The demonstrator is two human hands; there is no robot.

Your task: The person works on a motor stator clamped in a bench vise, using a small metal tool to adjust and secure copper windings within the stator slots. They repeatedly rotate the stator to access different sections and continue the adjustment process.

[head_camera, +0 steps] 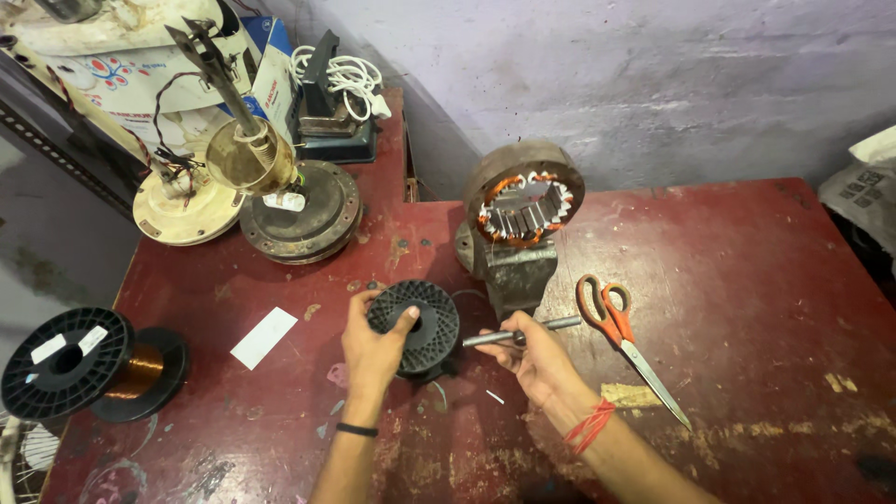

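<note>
My left hand (pixel 371 347) grips a black plastic wire spool (pixel 418 325), thumb across its face, holding it on edge over the red table (pixel 728 308). My right hand (pixel 537 359) holds a grey metal rod (pixel 523 333) that points toward the spool's centre from the right. Just behind my hands a bench vise (pixel 511 266) clamps a round motor stator (pixel 525 201) with copper windings.
Orange-handled scissors (pixel 621 341) lie to the right of my right hand. A large black spool of copper wire (pixel 89 364) rests at the left edge. A white paper slip (pixel 264 338), fan motor parts (pixel 280 201) and boxes sit at the back left.
</note>
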